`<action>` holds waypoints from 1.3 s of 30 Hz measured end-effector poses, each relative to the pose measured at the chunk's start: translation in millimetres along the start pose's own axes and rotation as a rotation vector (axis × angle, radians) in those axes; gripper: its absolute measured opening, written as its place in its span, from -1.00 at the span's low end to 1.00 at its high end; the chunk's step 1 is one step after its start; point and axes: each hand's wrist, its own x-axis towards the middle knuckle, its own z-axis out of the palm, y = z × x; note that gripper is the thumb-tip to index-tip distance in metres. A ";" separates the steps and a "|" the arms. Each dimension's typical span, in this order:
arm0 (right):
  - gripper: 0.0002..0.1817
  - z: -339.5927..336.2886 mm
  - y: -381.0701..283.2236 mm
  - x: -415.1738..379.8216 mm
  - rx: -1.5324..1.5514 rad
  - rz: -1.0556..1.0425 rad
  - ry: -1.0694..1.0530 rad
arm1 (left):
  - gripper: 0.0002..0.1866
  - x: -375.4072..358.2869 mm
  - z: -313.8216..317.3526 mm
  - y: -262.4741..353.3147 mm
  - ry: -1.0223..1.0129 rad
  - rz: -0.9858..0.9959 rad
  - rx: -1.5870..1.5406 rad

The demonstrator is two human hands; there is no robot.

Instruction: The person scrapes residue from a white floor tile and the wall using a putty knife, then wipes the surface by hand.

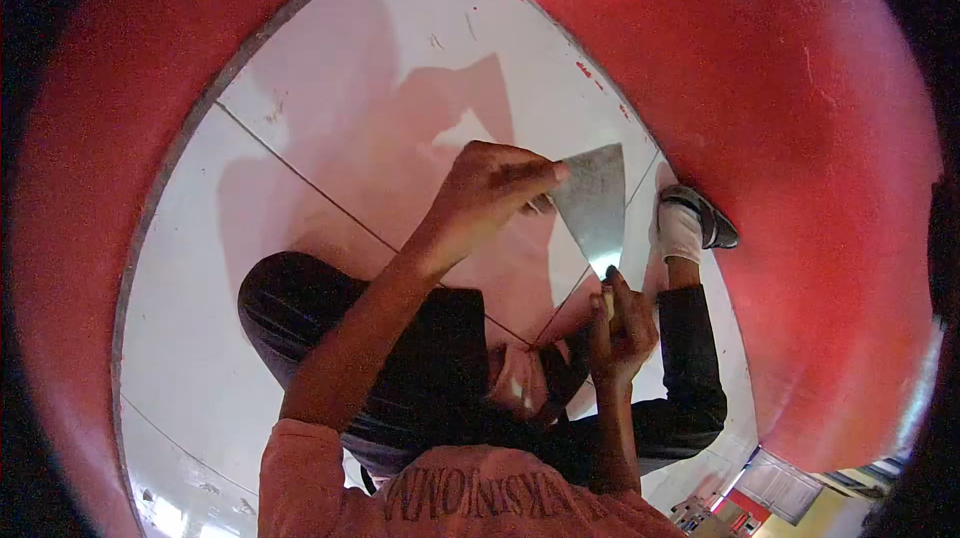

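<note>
A putty knife [598, 193] with a wide grey metal blade is held up over the floor in front of me. My right hand [625, 328] is closed around its handle [608, 304], which is mostly hidden by the fingers. With thumb and fingers pinched together, my left hand [500, 183] holds the blade's left edge near its wide end. Light glints off the narrow part of the blade, just above the right hand.
I sit on a white tiled floor [180, 338] with my legs bent. Red walls [780, 118] meet in a corner ahead. A shoe [705, 213] rests by the right wall. Small red marks [590, 75] dot the floor edge. Other items lie at lower right.
</note>
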 end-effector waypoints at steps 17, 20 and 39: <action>-0.62 11.1 -8.0 9.1 0.238 0.429 0.138 | -0.74 25.8 -61.3 -16.6 0.625 0.181 -0.175; -0.61 7.5 -12.9 10.3 0.189 0.315 0.075 | -0.63 27.1 -14.0 -12.2 0.335 -0.030 -0.139; -0.60 24.0 -11.3 6.8 0.132 0.234 0.059 | -0.60 18.7 24.1 -18.8 0.219 0.155 -0.040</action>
